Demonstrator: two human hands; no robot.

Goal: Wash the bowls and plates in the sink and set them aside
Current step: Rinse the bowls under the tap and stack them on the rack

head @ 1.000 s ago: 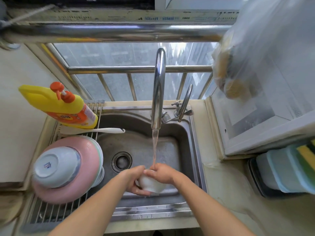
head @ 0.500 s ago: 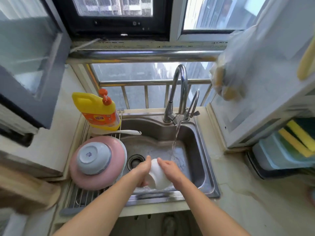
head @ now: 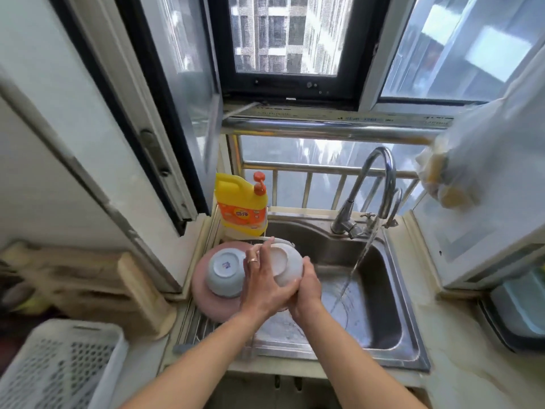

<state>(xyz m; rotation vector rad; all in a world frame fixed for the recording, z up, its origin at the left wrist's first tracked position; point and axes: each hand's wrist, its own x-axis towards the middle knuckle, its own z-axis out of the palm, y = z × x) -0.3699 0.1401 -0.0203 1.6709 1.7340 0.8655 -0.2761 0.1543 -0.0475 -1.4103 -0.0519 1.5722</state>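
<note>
Holding a white bowl [head: 284, 265] upside down in both hands, I have it at the left edge of the sink [head: 380, 329], just beside another overturned bowl [head: 225, 274] that sits on a pink plate [head: 206, 302] on the wire rack [head: 191, 326]. My left hand [head: 262, 286] wraps its near side with fingers over the base; my right hand [head: 308, 290] grips the rim. Water runs from the tap [head: 380, 178] to my right. A yellow soap bottle [head: 240, 205] stands behind.

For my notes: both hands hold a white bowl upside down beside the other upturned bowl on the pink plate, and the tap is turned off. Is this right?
Not quite: the tap is running, as the head view shows a stream of water falling into the sink. The rest holds: both hands, left and right, hold the white bowl upside down beside the other upturned bowl on the pink plate.
</note>
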